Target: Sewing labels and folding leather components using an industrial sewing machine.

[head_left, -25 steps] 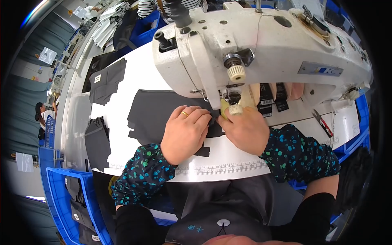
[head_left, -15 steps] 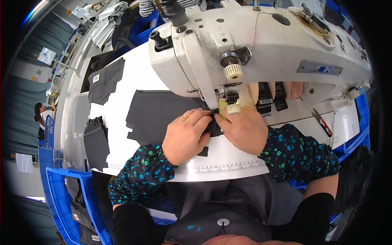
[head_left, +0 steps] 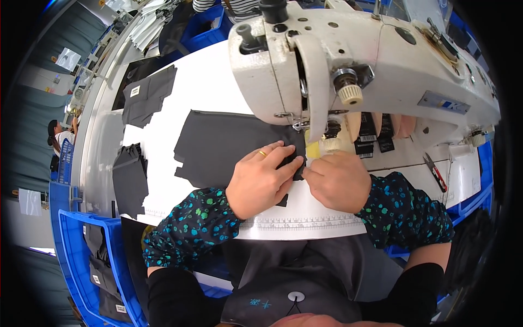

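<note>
My left hand (head_left: 261,177) presses a dark grey fabric piece (head_left: 218,141) on the white sewing bed, its fingers bent and gripping near the right edge. My right hand (head_left: 335,177) pinches that edge beside it, fingertips curled and partly hidden. Just above my fingers are the needle and presser foot (head_left: 298,126) of a white industrial sewing machine (head_left: 397,87). A yellow guard (head_left: 312,150) and a cream knob (head_left: 330,143) sit by my right hand. Right of these, black labels (head_left: 366,131) and pink pieces (head_left: 405,126) lie under the machine arm.
Grey fabric stacks (head_left: 147,95) (head_left: 128,182) lie on the table's left. Red-handled snips (head_left: 435,173) lie at right. Blue crates (head_left: 71,234) (head_left: 198,38) with contents stand at left and behind. A co-worker (head_left: 64,136) works at far left; another in striped clothing (head_left: 245,12) is behind the machine.
The view has shifted, putting the machine further right. Both my hands appear further right with the fabric, which now shows more of its right edge below the needle.
</note>
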### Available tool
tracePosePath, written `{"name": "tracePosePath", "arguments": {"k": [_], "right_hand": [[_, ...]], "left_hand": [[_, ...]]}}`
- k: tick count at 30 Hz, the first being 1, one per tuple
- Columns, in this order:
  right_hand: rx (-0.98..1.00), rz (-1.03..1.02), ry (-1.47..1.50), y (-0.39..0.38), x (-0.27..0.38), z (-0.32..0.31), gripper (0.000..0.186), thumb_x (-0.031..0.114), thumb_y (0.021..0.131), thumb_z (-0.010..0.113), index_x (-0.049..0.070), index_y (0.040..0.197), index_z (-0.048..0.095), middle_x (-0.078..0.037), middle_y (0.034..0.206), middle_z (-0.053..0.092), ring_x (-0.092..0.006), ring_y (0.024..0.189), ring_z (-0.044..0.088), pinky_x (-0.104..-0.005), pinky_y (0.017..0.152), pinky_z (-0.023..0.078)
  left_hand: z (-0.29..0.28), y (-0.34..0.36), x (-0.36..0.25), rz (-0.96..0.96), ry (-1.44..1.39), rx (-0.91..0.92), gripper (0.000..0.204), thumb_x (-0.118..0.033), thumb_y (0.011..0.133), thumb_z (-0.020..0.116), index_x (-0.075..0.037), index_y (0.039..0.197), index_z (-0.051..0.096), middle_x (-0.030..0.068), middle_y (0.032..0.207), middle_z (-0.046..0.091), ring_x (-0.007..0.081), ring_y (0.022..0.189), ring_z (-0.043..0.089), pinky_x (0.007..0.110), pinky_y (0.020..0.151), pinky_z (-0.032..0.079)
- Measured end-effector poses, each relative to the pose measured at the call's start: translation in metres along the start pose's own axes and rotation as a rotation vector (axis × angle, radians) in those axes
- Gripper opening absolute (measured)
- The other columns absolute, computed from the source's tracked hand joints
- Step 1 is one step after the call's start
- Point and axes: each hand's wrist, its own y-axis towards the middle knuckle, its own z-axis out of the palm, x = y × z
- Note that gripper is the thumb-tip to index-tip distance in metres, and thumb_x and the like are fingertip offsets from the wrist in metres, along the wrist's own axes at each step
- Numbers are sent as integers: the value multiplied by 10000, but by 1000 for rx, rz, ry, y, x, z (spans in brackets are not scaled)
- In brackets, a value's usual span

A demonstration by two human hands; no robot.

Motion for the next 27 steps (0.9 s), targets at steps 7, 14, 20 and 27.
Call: {"name": "tracePosePath", "arguments": {"k": [7, 14, 20, 27], "right_hand": [[-31, 30, 25, 4, -2, 0, 127, 147, 786, 708, 63, 872, 668, -27, 782, 602, -213, 750, 646, -375, 656, 488], [-42, 98, 7, 8, -4, 0, 187, 138, 778, 706, 23, 924, 680, -59, 800, 638, -251, 766, 653, -392, 687, 516], [-41, 94, 13, 7, -4, -1, 184, 130, 787, 699, 22, 935, 688, -57, 811, 639, -241, 765, 656, -383, 686, 523], [-21, 77, -19, 7, -1, -5, 149, 134, 788, 700, 47, 908, 688, -41, 808, 625, -211, 748, 663, -361, 654, 524]], "left_hand": [[1, 8, 8, -22, 2, -1, 425, -75, 721, 742, -109, 1145, 751, 81, 1185, 698, 289, 990, 693, 371, 836, 580], [5, 16, 16, -24, 88, -27, 428, -81, 733, 730, -124, 1158, 750, 63, 1192, 699, 293, 1016, 674, 391, 920, 543], [7, 10, 11, -69, 88, -72, 313, -78, 737, 749, -116, 1048, 765, 33, 1112, 717, 267, 990, 681, 383, 913, 535], [5, 8, 12, 71, 132, -109, 247, -70, 708, 775, -91, 954, 754, 5, 1017, 713, 211, 993, 691, 362, 887, 528]]}}
